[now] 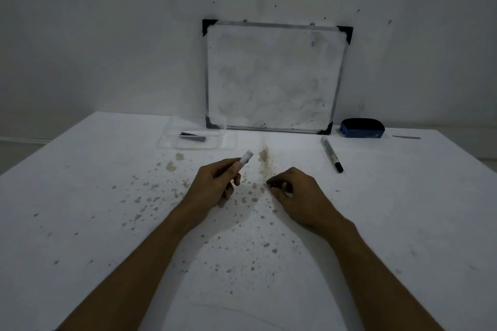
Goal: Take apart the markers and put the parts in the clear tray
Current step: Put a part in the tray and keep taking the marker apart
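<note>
A white marker barrel (246, 158) is gripped in the closed fingers of the left hand (215, 183), its open end tilted up toward the clear tray (197, 134), where dark parts already lie. A small dark piece, possibly the nib, seems pinched in the right hand (294, 191) low over the worktop (80, 196). Both pieces are judged due for the tray next, while another marker (332, 154) lies whole to the right.

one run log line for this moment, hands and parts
left hand: holds marker barrel | right hand: pinches small dark part | clear tray: dark parts inside | spare marker: whole, on table
</note>
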Demonstrator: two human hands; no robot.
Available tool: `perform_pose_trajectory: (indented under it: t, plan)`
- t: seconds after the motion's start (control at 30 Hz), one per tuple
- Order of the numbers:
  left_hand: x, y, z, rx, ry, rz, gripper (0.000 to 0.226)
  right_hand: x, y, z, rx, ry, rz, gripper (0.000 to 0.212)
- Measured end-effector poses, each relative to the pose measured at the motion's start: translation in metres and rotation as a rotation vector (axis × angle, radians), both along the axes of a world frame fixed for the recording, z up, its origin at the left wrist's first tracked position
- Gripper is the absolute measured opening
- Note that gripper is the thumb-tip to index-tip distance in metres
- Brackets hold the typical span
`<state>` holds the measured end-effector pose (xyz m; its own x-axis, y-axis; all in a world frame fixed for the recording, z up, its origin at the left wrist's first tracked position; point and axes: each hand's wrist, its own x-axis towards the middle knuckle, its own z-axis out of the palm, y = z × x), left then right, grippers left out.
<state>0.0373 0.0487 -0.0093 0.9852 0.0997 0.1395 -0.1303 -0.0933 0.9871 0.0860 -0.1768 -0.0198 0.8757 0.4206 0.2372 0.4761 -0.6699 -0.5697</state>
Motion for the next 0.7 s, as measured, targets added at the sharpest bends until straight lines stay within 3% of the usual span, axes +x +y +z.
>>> perform_pose_trajectory:
  t: [0.07, 0.17, 0.4, 0.53, 0.7]
  plan:
    - [-0.002, -0.003, -0.002, 0.068, -0.017, -0.019, 0.03, 0.0, 0.003, 0.0, 0.047, -0.027, -0.025, 0.026]
    - [-0.004, -0.006, -0.004, 0.139, -0.032, -0.033, 0.028, -0.002, 0.005, 0.003, 0.324, 0.031, -0.098, 0.026]
    - [-0.006, -0.007, -0.006, 0.232, -0.054, -0.04, 0.032, -0.008, 0.009, 0.017, 0.985, 0.477, -0.121, 0.03]
    - [-0.01, -0.009, -0.003, 0.241, -0.069, -0.057, 0.028, -0.009, 0.011, 0.016, 1.096, 0.643, -0.067, 0.028]
    - [-0.013, -0.011, 0.0, 0.271, -0.084, -0.075, 0.029, -0.009, 0.012, 0.018, 1.072, 0.685, -0.039, 0.028]
